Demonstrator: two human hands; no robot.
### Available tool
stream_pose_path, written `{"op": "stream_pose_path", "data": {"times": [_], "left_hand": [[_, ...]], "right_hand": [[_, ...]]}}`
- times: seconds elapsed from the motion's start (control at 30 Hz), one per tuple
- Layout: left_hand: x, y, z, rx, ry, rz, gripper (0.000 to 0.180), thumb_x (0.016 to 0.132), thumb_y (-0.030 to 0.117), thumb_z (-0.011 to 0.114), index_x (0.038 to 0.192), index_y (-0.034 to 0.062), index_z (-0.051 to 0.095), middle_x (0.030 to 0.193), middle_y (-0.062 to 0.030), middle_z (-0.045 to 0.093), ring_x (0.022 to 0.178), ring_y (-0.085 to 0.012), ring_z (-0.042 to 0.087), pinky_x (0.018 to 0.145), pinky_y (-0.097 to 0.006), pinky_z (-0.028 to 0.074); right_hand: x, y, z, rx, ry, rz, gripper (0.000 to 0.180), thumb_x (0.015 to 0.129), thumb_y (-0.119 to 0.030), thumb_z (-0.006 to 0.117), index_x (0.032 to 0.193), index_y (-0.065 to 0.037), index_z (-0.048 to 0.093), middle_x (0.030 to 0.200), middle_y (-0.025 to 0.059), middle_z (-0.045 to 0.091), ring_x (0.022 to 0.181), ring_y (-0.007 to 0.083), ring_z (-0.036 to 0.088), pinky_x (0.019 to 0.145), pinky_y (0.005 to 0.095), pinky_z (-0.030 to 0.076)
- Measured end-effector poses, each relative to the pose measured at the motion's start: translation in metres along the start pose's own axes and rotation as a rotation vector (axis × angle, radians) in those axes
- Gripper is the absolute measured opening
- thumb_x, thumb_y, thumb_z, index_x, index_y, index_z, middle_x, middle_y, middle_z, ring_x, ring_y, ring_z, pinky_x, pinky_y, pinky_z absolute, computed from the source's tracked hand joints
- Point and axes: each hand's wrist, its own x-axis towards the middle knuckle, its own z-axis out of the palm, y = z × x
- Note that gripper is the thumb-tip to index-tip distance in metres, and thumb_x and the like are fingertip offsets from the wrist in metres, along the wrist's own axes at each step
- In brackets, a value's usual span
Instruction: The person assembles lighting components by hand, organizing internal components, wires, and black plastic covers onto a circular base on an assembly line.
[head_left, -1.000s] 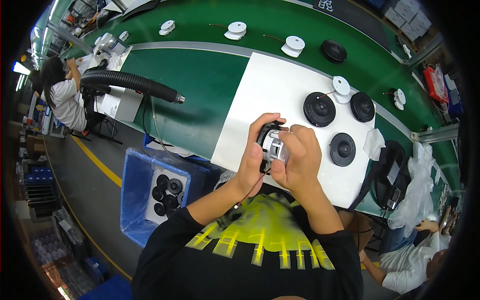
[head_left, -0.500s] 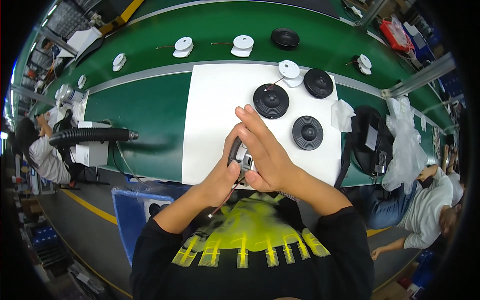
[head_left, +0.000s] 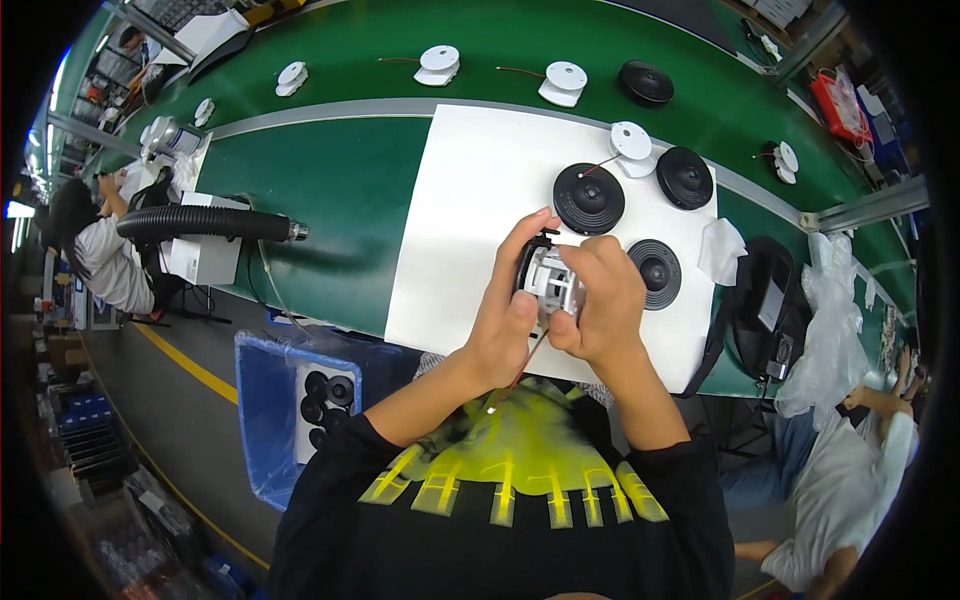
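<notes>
Above the front of the white sheet [head_left: 450, 230], both hands hold an assembly [head_left: 551, 280] made of a white plastic body joined to a black round part. My left hand [head_left: 503, 330] is closed around its black side. My right hand [head_left: 612, 300] grips the white side with thumb and fingers. A thin wire with a small white plug hangs down from it. Just beyond lie a ridged black disc [head_left: 590, 200], a second black disc [head_left: 685, 178] and a third one [head_left: 658, 272] partly behind my right hand. A white round-topped part [head_left: 630, 142] with a wire sits between two of them.
Several white parts [head_left: 437, 65] and a black disc [head_left: 645, 82] stand on the green belt [head_left: 340, 70]. At left, a black flexible hose [head_left: 200, 222]; below, a blue bin [head_left: 250, 420] holding black discs. A black bag [head_left: 765, 310] and clear plastic [head_left: 830, 320] lie right. Other people sit at both sides.
My hands have gone from pressed flat around the assembly to gripping it with bent fingers, exposing its white side. The whole view has shifted, bringing the bin's contents into sight.
</notes>
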Motion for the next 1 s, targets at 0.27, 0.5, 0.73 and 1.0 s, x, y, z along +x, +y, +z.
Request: {"op": "stream_pose_path", "data": {"times": [0.27, 0.5, 0.73, 1.0], "left_hand": [[-0.006, -0.002, 0.003, -0.087, 0.018, -0.009, 0.081, 0.098, 0.062, 0.03, 0.148, -0.0007, 0.023, 0.141, -0.0177, 0.037, 0.129, -0.025, 0.041, 0.109, -0.037, 0.03], [-0.007, -0.001, 0.004, -0.124, 0.003, -0.027, 0.081, 0.097, 0.063, 0.032, 0.148, 0.0007, 0.023, 0.14, -0.0172, 0.037, 0.126, -0.0243, 0.042, 0.109, -0.036, 0.031], [-0.005, 0.001, 0.008, -0.18, 0.028, -0.033, 0.08, 0.097, 0.064, 0.032, 0.148, 0.0025, 0.025, 0.138, -0.0165, 0.039, 0.12, -0.0229, 0.046, 0.105, -0.035, 0.036], [-0.006, -0.002, 0.006, -0.134, -0.008, -0.017, 0.08, 0.098, 0.064, 0.03, 0.148, 0.0016, 0.023, 0.137, -0.0174, 0.039, 0.118, -0.0223, 0.046, 0.104, -0.035, 0.035]], "right_hand": [[0.002, -0.01, -0.004, 0.051, -0.032, -0.001, 0.048, 0.078, -0.044, 0.061, 0.113, -0.013, 0.057, 0.083, 0.0104, 0.045, 0.06, 0.026, 0.048, 0.053, 0.0369, 0.04], [0.005, -0.016, -0.009, -0.001, -0.017, -0.01, 0.044, 0.077, -0.039, 0.065, 0.113, -0.016, 0.058, 0.084, 0.0097, 0.045, 0.063, 0.0255, 0.049, 0.053, 0.0362, 0.039], [0.005, -0.017, -0.012, -0.05, -0.015, -0.043, 0.045, 0.076, -0.041, 0.066, 0.113, -0.018, 0.059, 0.085, 0.0097, 0.046, 0.065, 0.0259, 0.049, 0.056, 0.0356, 0.038], [0.001, -0.014, -0.011, -0.021, -0.022, -0.051, 0.043, 0.08, -0.043, 0.062, 0.112, -0.015, 0.059, 0.084, 0.0101, 0.044, 0.064, 0.0262, 0.046, 0.058, 0.0371, 0.037]]}}
